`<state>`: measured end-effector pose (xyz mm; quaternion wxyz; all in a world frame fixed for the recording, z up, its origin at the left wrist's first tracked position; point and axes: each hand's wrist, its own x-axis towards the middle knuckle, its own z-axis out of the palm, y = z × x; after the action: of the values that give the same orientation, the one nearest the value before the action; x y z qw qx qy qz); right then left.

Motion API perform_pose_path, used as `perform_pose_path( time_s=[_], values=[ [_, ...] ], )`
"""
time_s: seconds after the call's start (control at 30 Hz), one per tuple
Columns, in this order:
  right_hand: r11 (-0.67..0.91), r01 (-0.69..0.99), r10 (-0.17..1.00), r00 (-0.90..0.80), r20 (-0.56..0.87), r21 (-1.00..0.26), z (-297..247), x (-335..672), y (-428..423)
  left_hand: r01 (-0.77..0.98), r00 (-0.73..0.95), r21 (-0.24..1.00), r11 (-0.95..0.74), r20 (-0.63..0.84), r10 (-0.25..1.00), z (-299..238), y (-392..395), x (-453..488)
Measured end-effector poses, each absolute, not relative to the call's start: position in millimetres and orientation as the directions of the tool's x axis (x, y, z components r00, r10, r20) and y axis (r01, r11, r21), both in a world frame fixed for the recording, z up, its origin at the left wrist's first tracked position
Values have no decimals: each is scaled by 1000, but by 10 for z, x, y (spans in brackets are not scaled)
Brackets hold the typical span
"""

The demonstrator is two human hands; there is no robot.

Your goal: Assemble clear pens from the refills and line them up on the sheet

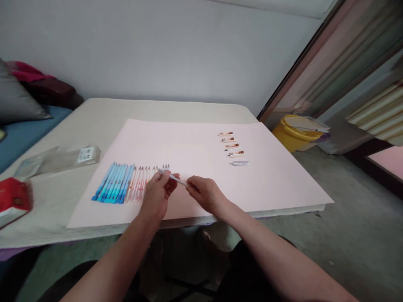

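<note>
A slim whitish pen (178, 180) is held slantwise between my two hands above the pink sheet. My left hand (159, 188) is closed around its upper left part, thumb on top. The fingers of my right hand (203, 191) pinch its lower right end. Beside and partly behind my left hand lies a row of pale pink and white pens (137, 182). Left of these are several blue pens (115, 182), side by side. Toward the right, pen parts (234, 147) with brown decorations and thin refills lie in small groups, with a plain pale set (241, 163) nearest me.
The pink sheet (195, 147) covers much of a cloth-topped table (163, 108). At the left are a clear plastic package (69, 159) with a label and a red and white packet (14, 199). A yellow bucket (291, 136) stands on the floor beyond the right edge.
</note>
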<state>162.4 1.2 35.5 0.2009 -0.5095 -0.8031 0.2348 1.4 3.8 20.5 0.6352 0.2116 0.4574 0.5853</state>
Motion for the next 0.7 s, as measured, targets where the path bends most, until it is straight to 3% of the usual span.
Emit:
perform_pose_path(
  time_s=[0.17,0.27,0.33,0.4,0.47,0.6,0.7],
  values=[
    [212,550,939,-343,13,-808,369,1605,20,-548,-97,811,204,-304,948,221,33,10],
    [-10,318,940,-321,-118,-948,331,1546,25,-536,-108,821,199,-300,948,215,30,9],
    [-192,156,917,-324,-234,-969,281,1495,26,-529,-121,827,191,-296,947,207,31,13],
    [-278,80,910,-298,-289,-957,226,1446,18,-531,-149,826,187,-309,939,198,33,19],
    [-195,128,950,-220,-220,-972,184,1410,-3,-548,-181,816,183,-330,926,193,37,24],
    [110,331,989,-125,72,-937,170,1375,-45,-582,-191,796,168,-335,923,202,42,22],
    [-30,243,977,-199,-81,-969,169,1369,-23,-574,-172,799,177,-329,929,210,37,16]
  ],
)
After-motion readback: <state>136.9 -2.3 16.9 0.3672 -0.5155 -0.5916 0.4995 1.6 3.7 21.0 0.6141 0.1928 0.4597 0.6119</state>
